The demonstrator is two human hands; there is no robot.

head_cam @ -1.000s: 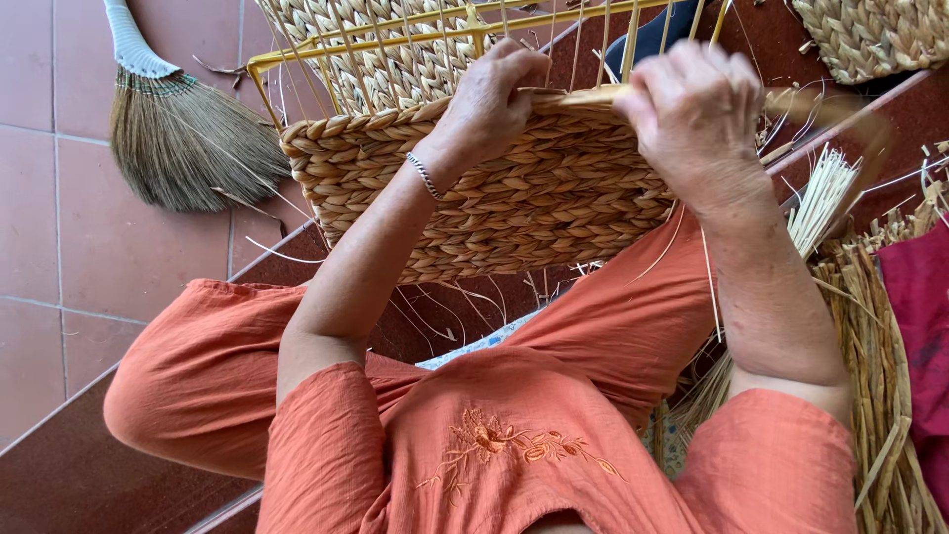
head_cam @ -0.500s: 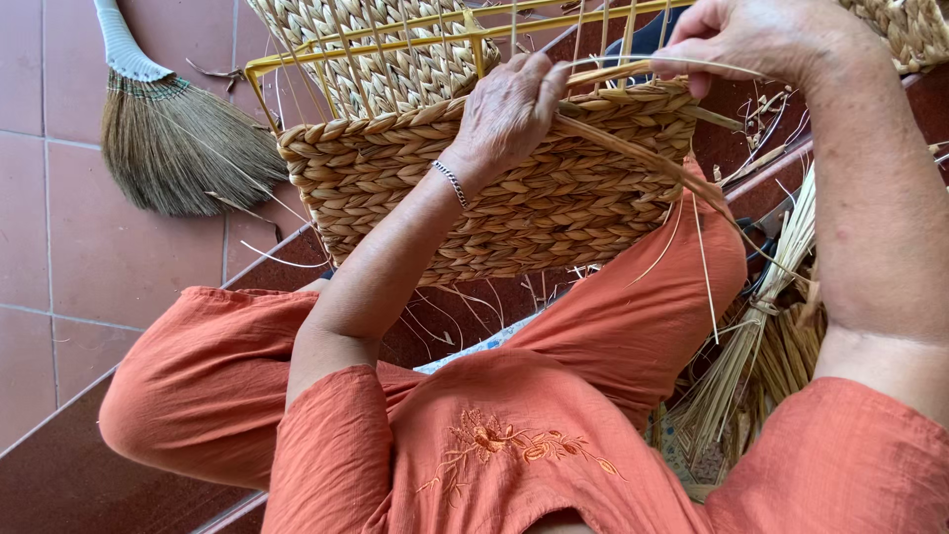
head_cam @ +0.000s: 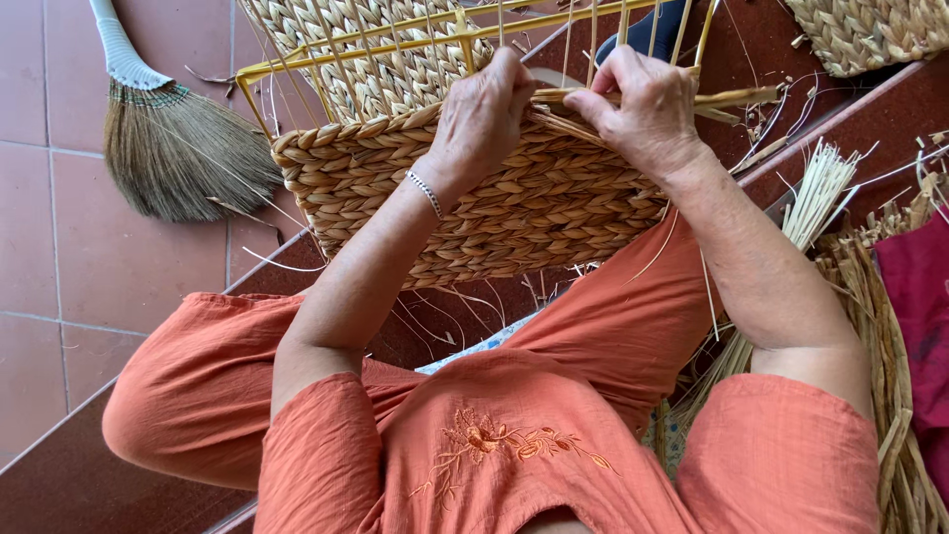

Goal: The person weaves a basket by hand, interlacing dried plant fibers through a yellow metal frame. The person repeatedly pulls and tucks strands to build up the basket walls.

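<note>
Head view | half-woven basket (head_cam: 474,198) leans on my lap, top edge facing away | left hand (head_cam: 484,114) closes on the woven rim to steady it | right hand (head_cam: 643,104) pinches the straw strand (head_cam: 732,97) against the yellow frame (head_cam: 356,44) | broom (head_cam: 168,148) lies on floor at left.

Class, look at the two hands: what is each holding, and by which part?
Both the left hand and right hand grip the half-woven basket at its unfinished top edge, pinching straw strands.
</note>
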